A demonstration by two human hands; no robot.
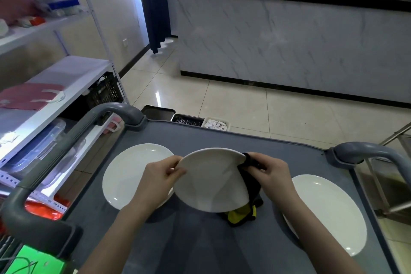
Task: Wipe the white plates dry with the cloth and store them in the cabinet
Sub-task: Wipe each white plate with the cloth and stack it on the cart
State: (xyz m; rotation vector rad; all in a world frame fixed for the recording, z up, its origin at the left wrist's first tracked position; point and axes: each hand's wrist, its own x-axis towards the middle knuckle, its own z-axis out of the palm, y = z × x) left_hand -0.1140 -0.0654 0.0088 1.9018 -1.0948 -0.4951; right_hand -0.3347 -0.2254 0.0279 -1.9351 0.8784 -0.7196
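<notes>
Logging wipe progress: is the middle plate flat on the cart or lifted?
Lifted and tilted: left hand and right hand, with the cloth, hold the plate above the cart.

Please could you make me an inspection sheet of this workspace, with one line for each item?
Surface: grey cart top.
Job's things: held plate tilted above the cart; left plate and right plate lie flat on it; cloth, dark with a yellow patch, at the held plate's right rim.
Clutter: small trays just past the cart's far edge.
Hands: left hand pinches the held plate's left rim; right hand grips the cloth against its right rim.
Cables: thin dark line on a green board, perhaps a cord.
Surroundings: white shelving on the left, marble-look counter ahead, tiled floor.
</notes>
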